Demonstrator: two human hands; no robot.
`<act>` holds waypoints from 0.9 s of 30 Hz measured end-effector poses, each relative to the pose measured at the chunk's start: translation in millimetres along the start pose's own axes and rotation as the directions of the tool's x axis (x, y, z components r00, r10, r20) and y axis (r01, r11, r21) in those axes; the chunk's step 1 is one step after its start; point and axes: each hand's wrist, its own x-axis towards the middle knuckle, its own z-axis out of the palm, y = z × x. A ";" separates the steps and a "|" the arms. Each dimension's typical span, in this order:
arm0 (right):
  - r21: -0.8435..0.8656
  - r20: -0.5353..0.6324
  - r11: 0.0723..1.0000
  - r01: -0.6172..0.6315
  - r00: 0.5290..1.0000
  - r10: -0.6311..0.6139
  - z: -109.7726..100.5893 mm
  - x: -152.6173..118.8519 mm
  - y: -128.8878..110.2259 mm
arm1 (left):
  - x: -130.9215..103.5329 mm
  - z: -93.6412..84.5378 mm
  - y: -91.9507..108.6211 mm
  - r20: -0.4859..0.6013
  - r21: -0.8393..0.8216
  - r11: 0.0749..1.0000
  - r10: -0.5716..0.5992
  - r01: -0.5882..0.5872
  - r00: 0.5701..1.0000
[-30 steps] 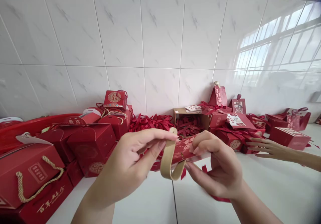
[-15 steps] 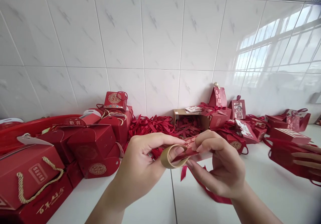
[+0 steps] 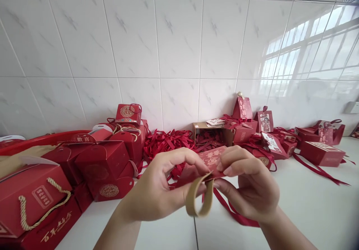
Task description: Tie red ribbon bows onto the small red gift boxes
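Between my two hands is a red paper gift box (image 3: 212, 158) with pale lettering, its top edge pinched. A tan strap (image 3: 191, 202) hangs from that edge as a loop toward me. My left hand (image 3: 165, 184) pinches the edge on the left side, finger and thumb beside the strap's ends. On the right side, my right hand (image 3: 249, 179) grips the box with thumb below and fingers above. Below my right hand a red ribbon (image 3: 237, 216) trails over the white table. The lower part of the box is mostly hidden by my hands.
Red gift boxes (image 3: 103, 164) are stacked at the left, one with a rope handle (image 3: 46, 205). Behind my hands lie a heap of red ribbons (image 3: 168, 139) and an open carton (image 3: 198, 128). More boxes (image 3: 322, 153) stand at the right, before the tiled wall (image 3: 179, 37).
The strap loop has turned downward and the box's lettered face has come into view. Another person's hand with a red item has left the right edge. A tan shape has appeared at the far left.
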 end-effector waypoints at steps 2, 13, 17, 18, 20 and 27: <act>0.008 -0.026 1.000 -0.027 0.999 0.028 0.6 -0.8 -0.7 | -0.5 0.0 -4.3 0.010 0.057 0.994 0.094 -0.095 0.995; -0.022 -0.087 1.000 -0.002 0.996 0.000 -0.9 -0.6 -2.6 | 0.4 3.7 -15.0 -0.040 0.188 0.925 0.344 -0.331 0.938; -0.062 -0.085 0.997 0.041 0.995 -0.046 -1.9 0.7 -3.7 | 1.4 3.9 -15.0 -0.028 0.196 0.906 0.388 -0.375 0.921; -0.067 -0.082 0.997 0.049 0.995 -0.055 -2.0 0.9 -3.9 | 2.2 3.9 -14.9 -0.017 0.203 0.895 0.408 -0.397 0.913; -0.071 -0.080 0.996 0.060 0.995 -0.065 -1.9 1.0 -4.3 | 3.9 4.4 -14.9 -0.028 0.221 0.883 0.430 -0.414 0.902; -0.039 -0.089 0.999 0.025 0.996 -0.028 -2.2 0.6 -8.1 | 4.9 8.9 -18.8 -0.055 0.247 0.818 0.548 -0.520 0.835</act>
